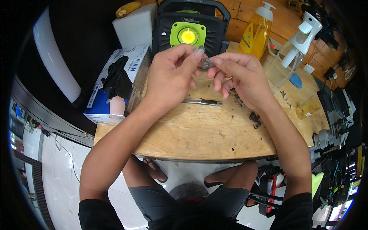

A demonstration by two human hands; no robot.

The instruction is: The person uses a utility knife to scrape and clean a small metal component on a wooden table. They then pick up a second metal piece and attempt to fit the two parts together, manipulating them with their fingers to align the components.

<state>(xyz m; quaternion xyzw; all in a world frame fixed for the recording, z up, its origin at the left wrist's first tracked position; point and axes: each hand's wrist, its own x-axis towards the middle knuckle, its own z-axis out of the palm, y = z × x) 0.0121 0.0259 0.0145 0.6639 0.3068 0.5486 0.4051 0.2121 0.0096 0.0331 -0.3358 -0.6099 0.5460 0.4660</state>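
Observation:
Above the wooden table, in front of a lit work lamp [188, 36], both hands are raised close together. My left hand [170, 74] pinches a small greyish, partly see-through piece between thumb and forefinger. Between the two hands' fingertips is a small dark grey piece [207, 63], pinched by my right hand [245, 73]. Whether these are one part or two I cannot tell; fingers cover much of them. Below the hands lies a slim silver and black tool [203, 101], shaped like a pen or craft knife. Small dark bits [254, 118] lie beneath my right wrist.
A glove box [130, 73] with a black pouch [115, 78] on it stands left. Behind it are a white box [136, 28] and a banana [128, 9]. On the right are a yellow pump bottle [257, 30], a clear spray bottle [285, 63] and a small yellowish container [306, 107].

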